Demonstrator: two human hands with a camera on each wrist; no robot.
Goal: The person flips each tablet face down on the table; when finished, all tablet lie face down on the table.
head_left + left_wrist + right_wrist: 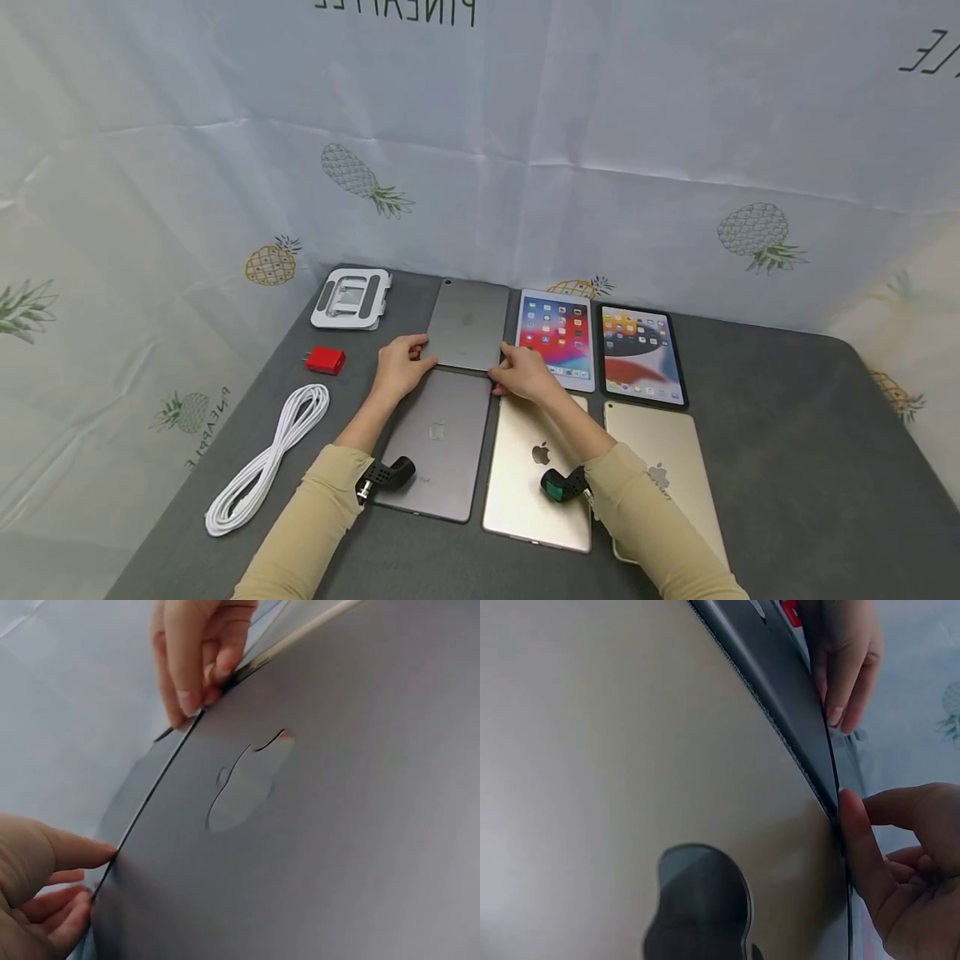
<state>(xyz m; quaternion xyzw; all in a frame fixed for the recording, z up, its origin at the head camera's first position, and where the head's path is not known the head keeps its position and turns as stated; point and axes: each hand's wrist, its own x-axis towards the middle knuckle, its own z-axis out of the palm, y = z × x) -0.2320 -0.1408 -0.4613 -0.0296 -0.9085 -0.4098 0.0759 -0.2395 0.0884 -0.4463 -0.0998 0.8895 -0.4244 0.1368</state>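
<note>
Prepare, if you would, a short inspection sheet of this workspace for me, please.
Surface: dark grey table.
Job's things: upper grey tablet, back showing, between both hands.
Clutter: lower grey tablet, left gold tablet and right gold tablet, backs up; white-framed tablet and black-framed tablet, screens lit; white-and-grey stand; red plug adapter.
Hands: left hand at the upper grey tablet's lower left corner, right hand at its lower right.
Cables: one white cable, bundled.
Surroundings: pale pineapple-print cloth behind the table.
</note>
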